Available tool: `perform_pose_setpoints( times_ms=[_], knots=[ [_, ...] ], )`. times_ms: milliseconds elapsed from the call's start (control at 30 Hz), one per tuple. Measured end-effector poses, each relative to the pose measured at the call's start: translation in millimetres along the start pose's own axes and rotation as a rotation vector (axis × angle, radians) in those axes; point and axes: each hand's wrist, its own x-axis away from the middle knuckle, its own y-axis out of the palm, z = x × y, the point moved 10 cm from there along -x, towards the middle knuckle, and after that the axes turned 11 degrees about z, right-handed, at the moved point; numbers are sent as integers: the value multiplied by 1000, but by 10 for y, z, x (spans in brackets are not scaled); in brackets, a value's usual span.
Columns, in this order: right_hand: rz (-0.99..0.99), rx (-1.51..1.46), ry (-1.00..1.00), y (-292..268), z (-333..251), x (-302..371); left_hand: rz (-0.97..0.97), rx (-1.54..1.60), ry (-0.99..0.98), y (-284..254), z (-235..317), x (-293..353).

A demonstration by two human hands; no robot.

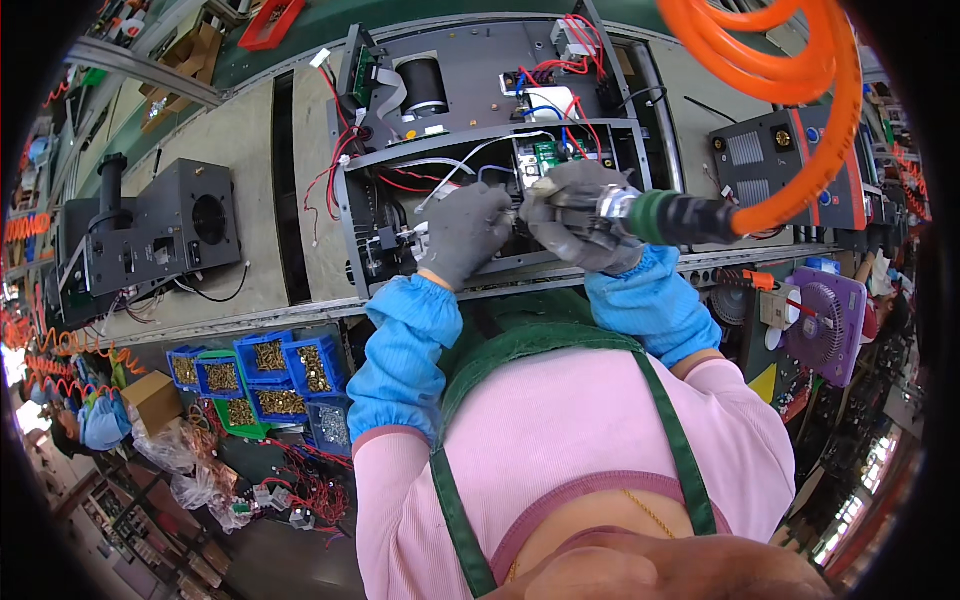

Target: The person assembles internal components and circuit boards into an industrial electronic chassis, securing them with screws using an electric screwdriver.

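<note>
Across the bench (pixel 255 140), I'd hold the hose-fed tool (pixel 660 217) steady at the chassis (pixel 470 110), right hand (pixel 580 215) wrapped round it, left hand (pixel 465 232) curled, its hold unclear.

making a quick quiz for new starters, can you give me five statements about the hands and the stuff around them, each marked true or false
1. The left hand and right hand both wear grey gloves. True.
2. The left hand grips the tool with the green band. False: the right hand does.
3. Both hands are at an open dark chassis with wires in it. True.
4. The orange hose hangs on the person's left. False: it is on the right.
5. The blue bins are on the person's right. False: they are on the left.
</note>
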Motion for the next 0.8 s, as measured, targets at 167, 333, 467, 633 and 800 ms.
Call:
perform_pose_setpoints(
  times_ms=[167,333,467,633,800],
  knots=[
    [-8,34,-358,176,-370,59,62,28,53,-29,28,16],
    [-49,-13,-333,224,-284,48,-30,-38,89,85,62,0],
    [209,-275,7,-49,65,-13,-67,-64,75,144,37,18],
    [-4,22,-422,213,-300,46,-49,-74,74,130,39,16],
    [7,115,-471,181,-318,69,-64,-103,65,128,46,3]
  ],
)
